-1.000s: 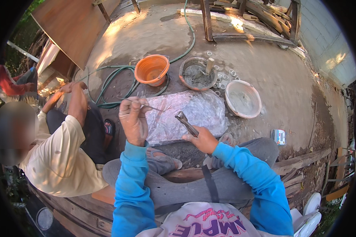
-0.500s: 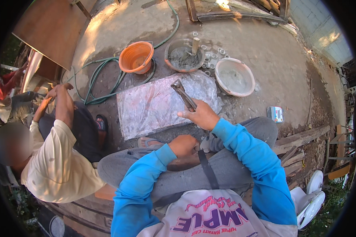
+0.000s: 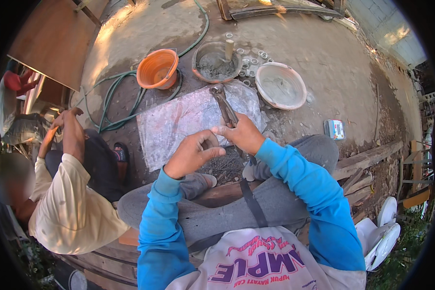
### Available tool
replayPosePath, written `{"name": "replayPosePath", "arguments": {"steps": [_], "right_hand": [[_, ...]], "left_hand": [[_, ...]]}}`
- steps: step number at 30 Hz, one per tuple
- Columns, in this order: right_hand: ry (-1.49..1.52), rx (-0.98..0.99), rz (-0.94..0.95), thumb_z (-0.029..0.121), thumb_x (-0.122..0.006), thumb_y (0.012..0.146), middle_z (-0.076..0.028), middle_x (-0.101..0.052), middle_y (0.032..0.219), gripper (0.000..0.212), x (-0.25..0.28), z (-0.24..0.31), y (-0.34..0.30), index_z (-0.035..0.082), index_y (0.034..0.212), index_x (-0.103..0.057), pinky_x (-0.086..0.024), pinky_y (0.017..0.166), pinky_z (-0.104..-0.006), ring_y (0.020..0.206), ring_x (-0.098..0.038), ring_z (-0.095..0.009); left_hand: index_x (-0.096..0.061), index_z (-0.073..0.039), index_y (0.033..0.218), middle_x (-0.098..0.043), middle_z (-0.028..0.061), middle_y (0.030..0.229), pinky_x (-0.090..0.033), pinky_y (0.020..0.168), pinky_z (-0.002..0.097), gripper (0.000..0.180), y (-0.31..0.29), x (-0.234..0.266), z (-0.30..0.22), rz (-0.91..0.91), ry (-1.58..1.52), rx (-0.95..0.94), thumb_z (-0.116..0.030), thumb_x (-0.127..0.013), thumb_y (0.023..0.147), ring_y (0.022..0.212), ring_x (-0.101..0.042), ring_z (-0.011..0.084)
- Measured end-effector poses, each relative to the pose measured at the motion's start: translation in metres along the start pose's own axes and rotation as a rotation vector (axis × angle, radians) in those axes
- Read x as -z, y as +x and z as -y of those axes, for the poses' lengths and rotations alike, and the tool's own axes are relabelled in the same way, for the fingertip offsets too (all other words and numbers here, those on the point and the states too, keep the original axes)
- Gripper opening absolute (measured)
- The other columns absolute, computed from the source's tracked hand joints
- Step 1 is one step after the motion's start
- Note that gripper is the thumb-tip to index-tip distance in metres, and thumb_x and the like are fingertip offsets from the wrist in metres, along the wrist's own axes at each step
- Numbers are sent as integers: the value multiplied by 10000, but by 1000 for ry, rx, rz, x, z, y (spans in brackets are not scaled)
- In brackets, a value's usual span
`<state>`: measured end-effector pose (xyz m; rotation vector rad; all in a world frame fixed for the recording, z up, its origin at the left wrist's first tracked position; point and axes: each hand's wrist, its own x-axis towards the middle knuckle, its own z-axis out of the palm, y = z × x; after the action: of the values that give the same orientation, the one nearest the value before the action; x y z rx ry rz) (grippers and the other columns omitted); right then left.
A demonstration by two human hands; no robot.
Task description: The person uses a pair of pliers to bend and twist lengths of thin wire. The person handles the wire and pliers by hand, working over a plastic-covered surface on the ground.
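My right hand [image 3: 247, 135] is closed around the handles of a pair of metal pincers [image 3: 223, 105]. Their head points away from me, over a pale plastic sheet [image 3: 166, 118] on the ground. Close beside it, my left hand [image 3: 191, 152] has bent fingers with the thumb apart, and nothing shows between them. Its fingertips come near my right thumb; whether they touch I cannot tell. Both hands are above my legs.
Beyond the sheet stand an orange bucket [image 3: 157, 69], a basin of wet cement [image 3: 212, 72] with a wooden handle in it, and a pale basin [image 3: 281, 86]. Several small rings [image 3: 254, 61] lie between the basins. A green hose [image 3: 112, 104] coils leftward. Another person [image 3: 77, 203] sits at left.
My left hand has risen from near my lap to beside my right hand, its fingers loosening. The pincers have turned a little more upright. The view has shifted slightly.
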<state>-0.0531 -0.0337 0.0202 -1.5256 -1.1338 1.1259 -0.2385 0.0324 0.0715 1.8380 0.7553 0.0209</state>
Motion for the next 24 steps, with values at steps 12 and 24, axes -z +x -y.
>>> {"name": "replayPosePath", "arguments": {"steps": [12,24], "right_hand": [[285,-58,-56,342,-733,852,-41,-612,795,386,7,22,0,32,1014,-571,-474,572,-270,646,-551,-104],[227,-81,-276,232,-574,952,-112,-659,977,380,23,24,4,10,1257,-531,-526,662,-315,779,-612,-160]], "left_hand": [[-588,-41,993,-550,-4,708,-383,516,217,150,9,-20,15,-48,-556,47,-180,-532,985,603,-476,60],[-618,-21,978,-516,-25,674,-359,512,207,142,7,2,16,-255,-585,-22,-148,-553,964,588,-441,44]]}}
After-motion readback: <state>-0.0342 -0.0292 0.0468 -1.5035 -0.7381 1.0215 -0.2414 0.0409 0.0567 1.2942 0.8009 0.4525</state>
